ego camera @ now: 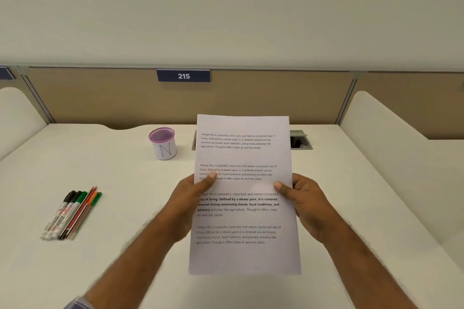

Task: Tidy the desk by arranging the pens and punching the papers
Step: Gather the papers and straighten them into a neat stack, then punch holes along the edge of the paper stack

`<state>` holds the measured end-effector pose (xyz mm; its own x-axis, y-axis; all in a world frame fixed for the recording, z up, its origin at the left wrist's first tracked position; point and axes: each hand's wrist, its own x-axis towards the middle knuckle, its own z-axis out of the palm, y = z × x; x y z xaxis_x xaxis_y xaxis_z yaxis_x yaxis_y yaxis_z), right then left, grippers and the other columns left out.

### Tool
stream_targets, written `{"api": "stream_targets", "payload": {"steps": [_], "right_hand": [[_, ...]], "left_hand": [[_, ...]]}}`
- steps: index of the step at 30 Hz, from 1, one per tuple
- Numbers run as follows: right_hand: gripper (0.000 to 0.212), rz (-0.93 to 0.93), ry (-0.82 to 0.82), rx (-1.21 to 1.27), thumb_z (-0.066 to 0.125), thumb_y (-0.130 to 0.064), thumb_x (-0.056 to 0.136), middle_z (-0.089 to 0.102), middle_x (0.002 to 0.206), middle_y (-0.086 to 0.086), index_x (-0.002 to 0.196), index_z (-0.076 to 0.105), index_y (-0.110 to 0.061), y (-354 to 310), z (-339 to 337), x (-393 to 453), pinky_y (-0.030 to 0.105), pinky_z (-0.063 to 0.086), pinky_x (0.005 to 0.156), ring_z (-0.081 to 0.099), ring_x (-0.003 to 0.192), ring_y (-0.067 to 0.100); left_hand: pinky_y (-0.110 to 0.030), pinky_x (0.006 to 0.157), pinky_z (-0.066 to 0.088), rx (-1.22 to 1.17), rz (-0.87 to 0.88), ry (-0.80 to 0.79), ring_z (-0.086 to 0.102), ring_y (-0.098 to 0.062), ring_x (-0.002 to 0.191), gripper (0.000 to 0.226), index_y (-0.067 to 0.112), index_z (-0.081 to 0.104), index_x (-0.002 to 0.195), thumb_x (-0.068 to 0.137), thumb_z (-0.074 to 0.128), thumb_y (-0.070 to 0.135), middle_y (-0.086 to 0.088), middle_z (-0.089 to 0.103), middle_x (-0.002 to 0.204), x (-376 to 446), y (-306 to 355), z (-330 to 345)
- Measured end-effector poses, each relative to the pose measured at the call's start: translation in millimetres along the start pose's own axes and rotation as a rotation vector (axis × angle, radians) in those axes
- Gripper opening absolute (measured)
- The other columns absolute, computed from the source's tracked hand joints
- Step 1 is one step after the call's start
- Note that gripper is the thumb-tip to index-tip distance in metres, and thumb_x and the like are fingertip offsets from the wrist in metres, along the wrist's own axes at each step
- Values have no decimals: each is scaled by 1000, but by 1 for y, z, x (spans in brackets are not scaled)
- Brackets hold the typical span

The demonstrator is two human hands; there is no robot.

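A: Where are the papers?

B: The printed papers (243, 193) are up off the white desk (125, 170), upright and facing the camera, over the desk's middle. The left hand (190, 198) pinches the left edge, thumb lying across the print; the right hand (301, 198) clamps the right edge the same way, thumb on the front and the other fingers hidden behind. Both grips are closed on the sheets. I cannot tell how many sheets there are.

A: And the pens?

B: A bundle of pens and markers (72, 212) lies on the left part of the desk, well apart from the papers, all angled alike with caps pointing far-right. Black, green and orange caps show.

A: Anything near the far edge?

B: A pen cup (163, 143) with a purple rim stands upright, just left of the papers' top corner. A cable hatch (300, 139) is set into the desk, mostly hidden behind the sheets, its right end showing. Behind it runs a tan partition (100, 98) with a blue "215" plate (183, 76).

A: Open room?

B: Bare desk lies between pens and left forearm, and on the right up to the white side divider (389, 128). The near middle under the papers also looks bare.
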<state>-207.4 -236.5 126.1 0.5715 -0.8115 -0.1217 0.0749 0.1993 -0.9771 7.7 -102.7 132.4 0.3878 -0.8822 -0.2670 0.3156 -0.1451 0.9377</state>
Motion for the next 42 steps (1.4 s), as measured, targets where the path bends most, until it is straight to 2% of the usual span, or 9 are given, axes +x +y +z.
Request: {"api": "stream_targets", "payload": {"steps": [8, 14, 20, 22, 27, 30, 34, 38, 42], "right_hand": [[27, 142, -36, 67, 65, -18, 87, 75, 110, 10, 113, 69, -11, 19, -9, 7, 44, 55, 92, 71, 101, 29], [18, 195, 49, -69, 63, -9, 91, 76, 105, 10, 107, 70, -6, 40, -16, 19, 40, 57, 86, 73, 96, 28], [16, 274, 133, -65, 64, -6, 90, 77, 101, 11, 104, 72, -5, 63, -30, 33, 41, 58, 82, 73, 93, 30], [17, 313, 133, -35, 65, -8, 90, 76, 102, 11, 106, 71, -5, 70, -39, 37, 43, 58, 83, 73, 93, 30], [14, 386, 199, -38, 64, -7, 90, 76, 100, 14, 102, 71, -3, 89, -58, 52, 50, 56, 88, 73, 92, 33], [14, 415, 233, -30, 63, -4, 90, 76, 101, 17, 102, 71, -1, 97, -64, 63, 51, 56, 88, 72, 93, 36], [13, 457, 274, -40, 63, -2, 90, 75, 101, 19, 101, 70, 1, 103, -69, 83, 53, 55, 89, 71, 94, 37], [13, 490, 271, -64, 64, -2, 89, 75, 100, 17, 100, 71, -1, 106, -73, 97, 52, 55, 89, 71, 93, 36], [12, 502, 251, -111, 66, -4, 89, 77, 97, 12, 99, 71, -3, 108, -78, 104, 49, 57, 87, 73, 90, 32]], "left_hand": [[-48, 75, 60, -24, -13, 90, 74, -35, 91, 29, 12, 68, 115, 94, 62, 31, -14, 77, 103, 20, -22, 2], [-39, 65, 61, 44, -55, 147, 76, -31, 83, 23, 11, 69, 110, 97, 60, 28, -11, 78, 94, 38, -37, 9], [-35, 80, 58, 261, -165, 28, 75, -20, 91, 34, 20, 71, 108, 96, 54, 47, 1, 78, 100, 61, -50, 4], [-34, 84, 56, 351, -162, 52, 74, -17, 92, 37, 21, 71, 103, 95, 53, 52, 4, 78, 100, 72, -54, -2], [-37, 84, 57, 509, -59, 254, 69, -19, 92, 15, 22, 70, 94, 91, 67, 36, 5, 71, 97, 113, -55, -28], [-25, 71, 50, 709, 10, 287, 65, -11, 88, 19, 22, 72, 102, 87, 70, 33, 10, 70, 100, 145, -47, -39], [-23, 74, 45, 1017, 122, 275, 63, -9, 85, 24, 22, 70, 110, 87, 71, 30, 7, 70, 108, 194, -29, -46], [-30, 83, 47, 1244, 286, 209, 63, -23, 99, 31, 16, 67, 117, 87, 71, 22, -4, 67, 119, 240, -14, -50], [-34, 76, 47, 1340, 317, 142, 62, -31, 101, 23, 21, 64, 106, 85, 70, 22, -4, 64, 108, 280, -10, -47]]}}
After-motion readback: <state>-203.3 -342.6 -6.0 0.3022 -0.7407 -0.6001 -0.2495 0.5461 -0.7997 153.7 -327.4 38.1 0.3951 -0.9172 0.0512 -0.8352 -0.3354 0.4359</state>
